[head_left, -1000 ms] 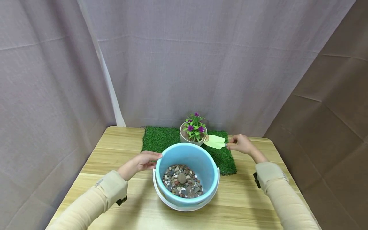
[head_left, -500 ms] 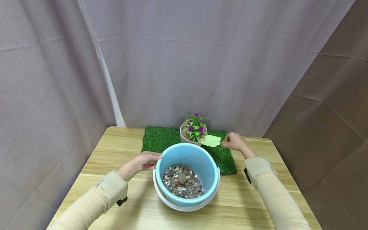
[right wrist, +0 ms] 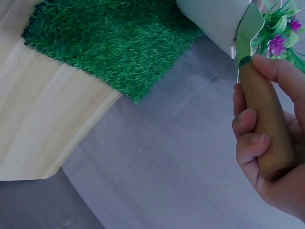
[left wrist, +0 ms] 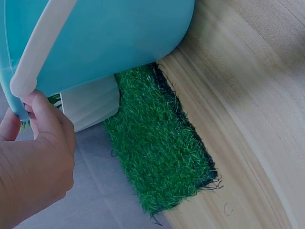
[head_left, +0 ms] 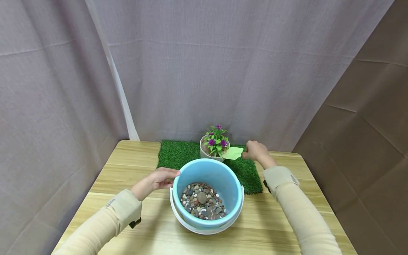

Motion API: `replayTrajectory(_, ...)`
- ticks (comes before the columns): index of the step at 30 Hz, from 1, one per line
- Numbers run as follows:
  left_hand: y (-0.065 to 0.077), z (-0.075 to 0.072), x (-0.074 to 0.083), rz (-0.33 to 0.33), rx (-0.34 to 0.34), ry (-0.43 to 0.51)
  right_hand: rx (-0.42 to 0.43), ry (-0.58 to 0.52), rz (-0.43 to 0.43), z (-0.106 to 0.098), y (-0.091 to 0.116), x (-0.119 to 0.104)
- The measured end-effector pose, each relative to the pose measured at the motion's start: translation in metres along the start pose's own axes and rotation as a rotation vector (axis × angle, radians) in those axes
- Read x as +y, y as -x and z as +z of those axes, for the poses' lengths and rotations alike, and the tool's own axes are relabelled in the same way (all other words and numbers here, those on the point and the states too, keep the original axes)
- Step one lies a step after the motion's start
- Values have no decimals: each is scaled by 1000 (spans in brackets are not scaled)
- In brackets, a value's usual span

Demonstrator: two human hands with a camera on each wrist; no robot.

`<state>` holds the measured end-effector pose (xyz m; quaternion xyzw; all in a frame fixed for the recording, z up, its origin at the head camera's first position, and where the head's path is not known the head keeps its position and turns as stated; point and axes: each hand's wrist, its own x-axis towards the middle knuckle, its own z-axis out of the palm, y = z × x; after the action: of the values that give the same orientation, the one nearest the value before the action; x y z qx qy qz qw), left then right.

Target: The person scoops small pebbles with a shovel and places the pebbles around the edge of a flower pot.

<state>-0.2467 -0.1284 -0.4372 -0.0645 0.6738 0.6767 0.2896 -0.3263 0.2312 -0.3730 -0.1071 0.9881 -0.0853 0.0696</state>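
Note:
A light blue bucket (head_left: 208,166) with a white handle stands mid-table, with pebbles (head_left: 203,202) inside it. At its left rim, my left hand (head_left: 160,178) pinches the edge between thumb and fingers; the left wrist view shows this hand (left wrist: 40,157) beside the handle's hinge. Behind the bucket is a white flowerpot (head_left: 205,150) holding a purple-flowered plant (head_left: 216,141). My right hand (head_left: 256,151) grips a trowel with a pale green blade (head_left: 232,153), its tip at the pot's right rim. In the right wrist view, fingers curl round the wooden handle (right wrist: 267,121).
Under the pot lies a green artificial grass mat (head_left: 178,154) on the wooden table (head_left: 134,159). Grey curtains (head_left: 191,78) hang along the table's back edge and left side, and a brown one (head_left: 360,148) hangs at the right.
My right hand has moved left and slightly back, bringing the trowel's tip to the pot and turning its blade. Stones seen on the tip before are now mostly out of sight. The left hand stays put.

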Motion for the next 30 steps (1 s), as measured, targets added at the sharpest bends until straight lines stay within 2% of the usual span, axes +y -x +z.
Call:
replayTrajectory(12, 1, 0, 0, 3, 0, 8, 9, 135, 21, -12, -3, -13)
replayTrajectory(20, 2, 0, 0, 5, 0, 14, -17, 88, 6, -20, 7, -10)
replayTrajectory(30, 0, 0, -1, 3, -3, 22, -30, 14, -28, -27, 20, 8)
